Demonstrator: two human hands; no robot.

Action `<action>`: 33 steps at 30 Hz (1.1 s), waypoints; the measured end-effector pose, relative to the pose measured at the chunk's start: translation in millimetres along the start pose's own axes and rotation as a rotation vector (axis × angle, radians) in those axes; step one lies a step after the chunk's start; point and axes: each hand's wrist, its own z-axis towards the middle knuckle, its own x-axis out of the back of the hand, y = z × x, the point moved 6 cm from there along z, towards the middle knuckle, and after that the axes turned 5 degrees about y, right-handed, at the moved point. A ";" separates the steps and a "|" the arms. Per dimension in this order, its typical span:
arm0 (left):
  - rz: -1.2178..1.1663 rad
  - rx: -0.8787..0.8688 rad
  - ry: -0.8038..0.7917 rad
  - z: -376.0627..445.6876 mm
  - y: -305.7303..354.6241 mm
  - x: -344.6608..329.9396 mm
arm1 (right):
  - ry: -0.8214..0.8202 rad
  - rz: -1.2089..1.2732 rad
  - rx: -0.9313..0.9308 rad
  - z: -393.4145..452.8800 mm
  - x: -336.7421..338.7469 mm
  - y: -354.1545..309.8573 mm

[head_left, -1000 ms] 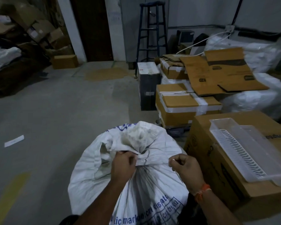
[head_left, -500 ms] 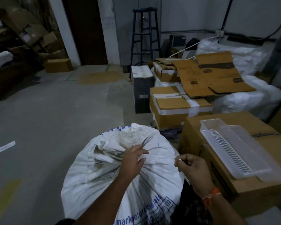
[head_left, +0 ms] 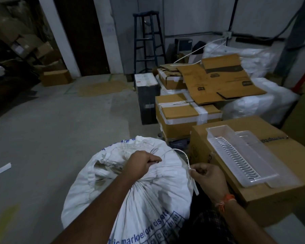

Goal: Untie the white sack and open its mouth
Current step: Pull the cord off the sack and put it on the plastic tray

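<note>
A bulging white woven sack (head_left: 155, 194) with blue print stands on the floor right in front of me. Its gathered mouth (head_left: 128, 152) is bunched at the top. My left hand (head_left: 141, 164) is closed around that gathered neck. My right hand (head_left: 207, 176) pinches a white plastic tie (head_left: 185, 159) that arcs free from the neck over to my fingers, its loose end hanging down beside the sack.
A large cardboard box (head_left: 275, 194) with a clear plastic tray (head_left: 236, 157) on top stands close on the right. Taped cartons (head_left: 185, 117), flattened cardboard and white bags pile up behind it. A blue step stool (head_left: 148, 43) stands at the wall. Concrete floor (head_left: 51, 134) lies to the left.
My left hand went from resting open on the sack top to gripping the gathered neck. My right hand drew the white tie out to the right, clear of the neck.
</note>
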 end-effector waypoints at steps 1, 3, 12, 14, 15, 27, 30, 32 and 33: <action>0.034 -0.033 -0.009 2.6 3.4 2.0 | 0.005 -0.009 0.000 1.5 1.5 0.4; 0.095 -0.080 -0.050 8.4 8.8 3.5 | 0.009 -0.018 -0.001 4.8 5.1 2.2; 0.423 -0.359 -0.151 35.8 22.1 -4.8 | 0.007 -0.054 -0.009 13.7 18.7 5.0; 0.387 -0.384 -0.111 42.0 31.6 -4.2 | 0.011 -0.058 -0.002 15.4 21.1 2.5; 0.349 -0.383 -0.085 45.9 37.5 -2.9 | 0.022 -0.059 0.000 16.7 24.1 1.2; 0.259 -0.258 -0.084 142.9 168.0 -53.1 | 0.344 -0.391 0.090 63.4 147.6 -11.2; 0.293 -0.186 -0.183 165.4 188.7 -83.4 | 0.340 -0.509 0.050 81.0 167.7 4.5; 0.319 -0.187 -0.238 176.8 200.8 -104.0 | 0.342 -0.544 0.027 88.8 176.9 11.9; 0.333 -0.187 -0.267 181.0 206.0 -113.1 | 0.344 -0.564 0.016 92.3 180.1 16.2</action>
